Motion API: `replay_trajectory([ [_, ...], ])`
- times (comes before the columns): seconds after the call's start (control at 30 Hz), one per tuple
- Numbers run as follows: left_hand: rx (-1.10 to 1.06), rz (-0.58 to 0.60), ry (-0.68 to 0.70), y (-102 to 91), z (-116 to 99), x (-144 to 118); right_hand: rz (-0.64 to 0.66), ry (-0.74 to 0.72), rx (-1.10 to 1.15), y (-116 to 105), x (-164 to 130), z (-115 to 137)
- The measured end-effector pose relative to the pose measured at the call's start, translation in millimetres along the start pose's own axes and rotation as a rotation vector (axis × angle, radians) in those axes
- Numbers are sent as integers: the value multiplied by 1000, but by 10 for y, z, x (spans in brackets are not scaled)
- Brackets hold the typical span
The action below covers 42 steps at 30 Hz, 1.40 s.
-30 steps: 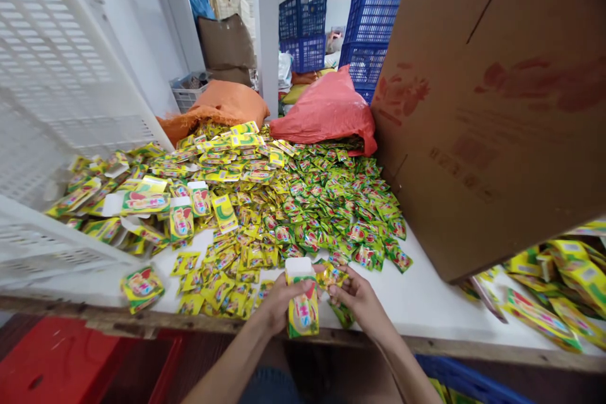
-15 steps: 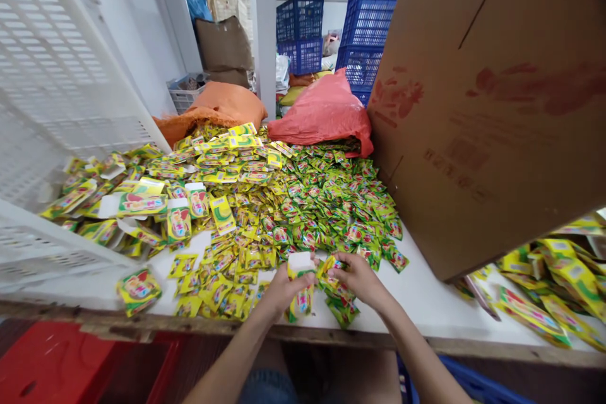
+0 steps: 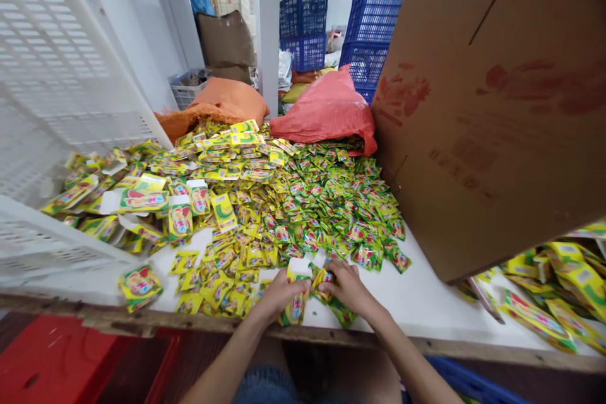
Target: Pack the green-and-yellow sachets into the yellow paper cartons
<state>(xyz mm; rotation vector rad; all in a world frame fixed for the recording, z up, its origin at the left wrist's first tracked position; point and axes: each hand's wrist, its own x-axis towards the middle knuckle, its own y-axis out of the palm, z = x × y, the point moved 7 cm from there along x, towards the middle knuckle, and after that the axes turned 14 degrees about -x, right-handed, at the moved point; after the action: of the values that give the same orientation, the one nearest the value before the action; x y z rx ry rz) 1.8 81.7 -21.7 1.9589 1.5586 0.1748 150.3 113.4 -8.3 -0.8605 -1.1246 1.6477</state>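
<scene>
My left hand (image 3: 279,297) is closed around a small yellow-green printed box (image 3: 297,308) with its white flap raised, near the table's front edge. Close beside it, my right hand (image 3: 348,287) pinches several small yellow and green packets (image 3: 322,278) at the box's right side. Under the right hand lies a green packet (image 3: 341,313). Loose yellow packets (image 3: 220,287) spread out left of my hands, and a heap of green packets (image 3: 326,202) lies beyond them. A larger flat printed pack (image 3: 140,288) rests alone at the front left.
Flattened and open boxes (image 3: 142,202) pile up at the left against a white perforated crate (image 3: 47,76). An orange sack (image 3: 231,100) and a red sack (image 3: 326,110) lie behind. A big cardboard carton (image 3: 473,139) leans at right, with more boxes (image 3: 572,278) past it. Blue crates (image 3: 374,12) stand behind.
My right hand has moved left with its packets, closer to the box. The box has shifted slightly left and down in my left hand.
</scene>
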Motion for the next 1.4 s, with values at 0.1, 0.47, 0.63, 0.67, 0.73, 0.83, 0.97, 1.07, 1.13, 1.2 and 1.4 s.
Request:
replay_trajectory([
  [0.1, -2, -15, 13, -34, -2, -13, -17, -11, 1, 20, -25, 12],
  [0.47, -14, 23, -36, 79, -43, -93, -82, -51, 361, -31, -144, 184],
  [0.63, -64, 115, -97, 120, 43, -79, -337, 62, 548, -354, -156, 219],
  [0.67, -47, 134, -98, 135, 49, -74, -362, 52, 565, -396, -152, 279],
  [0.73, -11, 156, -85, 163, 46, -65, -364, 17, 528, -431, -129, 420],
  [0.83, 12, 165, -62, 188, 26, -62, -369, -47, 368, -440, -95, 559],
  [0.97, 4, 166, -52, 197, 11, -63, -398, -127, 135, -430, -60, 563],
  [1.07, 1, 192, -53, 220, 8, -57, -415, -163, -19, -383, -31, 543],
  [1.13, -5, 213, -53, 240, 1, -55, -454, -193, -84, -356, -31, 561],
  [1.2, -15, 225, -51, 254, -12, -58, -478, -273, -112, -343, -61, 630],
  [1.4, -49, 216, -63, 220, 10, -57, -309, -423, -41, -489, -184, 832],
])
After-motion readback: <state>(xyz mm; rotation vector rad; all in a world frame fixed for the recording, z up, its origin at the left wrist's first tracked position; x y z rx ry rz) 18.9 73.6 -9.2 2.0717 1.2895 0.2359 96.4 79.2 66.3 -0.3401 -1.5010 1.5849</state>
